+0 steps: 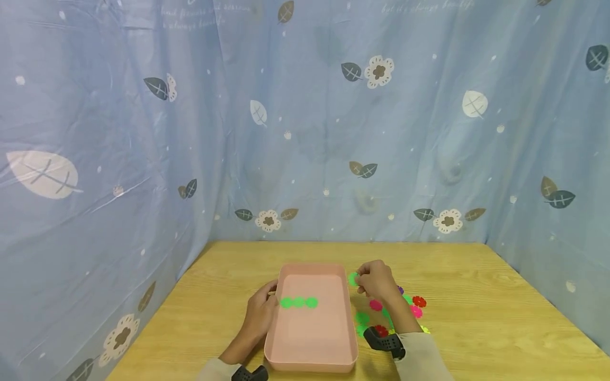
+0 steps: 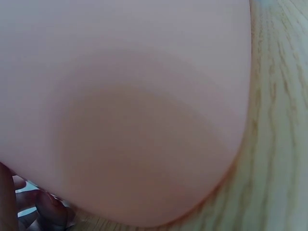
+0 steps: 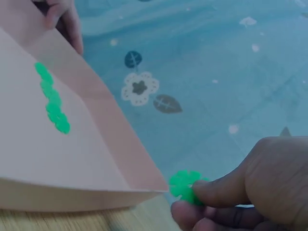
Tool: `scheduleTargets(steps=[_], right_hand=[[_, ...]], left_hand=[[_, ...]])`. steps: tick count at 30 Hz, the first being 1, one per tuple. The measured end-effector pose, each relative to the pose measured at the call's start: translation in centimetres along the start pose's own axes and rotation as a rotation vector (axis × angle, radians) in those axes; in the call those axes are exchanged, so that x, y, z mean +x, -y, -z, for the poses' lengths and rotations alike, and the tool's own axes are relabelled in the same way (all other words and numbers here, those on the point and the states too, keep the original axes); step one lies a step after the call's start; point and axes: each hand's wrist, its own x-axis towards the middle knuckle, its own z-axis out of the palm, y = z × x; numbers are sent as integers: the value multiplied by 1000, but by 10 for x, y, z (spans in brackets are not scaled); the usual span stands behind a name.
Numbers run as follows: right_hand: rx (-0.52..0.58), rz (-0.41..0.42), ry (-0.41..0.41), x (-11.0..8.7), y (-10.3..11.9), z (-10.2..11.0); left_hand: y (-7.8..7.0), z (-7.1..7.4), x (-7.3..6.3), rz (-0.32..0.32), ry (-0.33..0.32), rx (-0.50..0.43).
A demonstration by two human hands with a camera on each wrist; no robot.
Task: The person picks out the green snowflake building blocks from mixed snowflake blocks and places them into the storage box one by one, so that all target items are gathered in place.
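A pink tray lies on the table, and three green snowflake discs sit in a row across its floor. My left hand grips the tray's left wall, thumb over the rim and fingers outside. In the left wrist view the tray's outer side fills most of the picture. Past the tray's right wall, near its far corner, my right hand pinches another green snowflake disc between thumb and fingers. That disc is held up on edge, beside the rim in the right wrist view.
Right of the tray, loose snowflake discs lie scattered on the wooden table: several green, red discs, pink discs and a bit of purple. My right forearm hides part of them. A blue patterned curtain encloses the table's back and sides.
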Motion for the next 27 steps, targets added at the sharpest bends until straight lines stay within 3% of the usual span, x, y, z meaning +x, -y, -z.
scheduleTargets(steps=[13, 22, 27], right_hand=[[-43, 91, 46, 17, 28, -22], [-98, 112, 190, 23, 30, -51], [-214, 123, 229, 24, 33, -57]], left_hand=[[-2, -1, 5, -9, -29, 13], [0, 1, 1, 29, -14, 2], [-1, -2, 2, 16, -25, 7]])
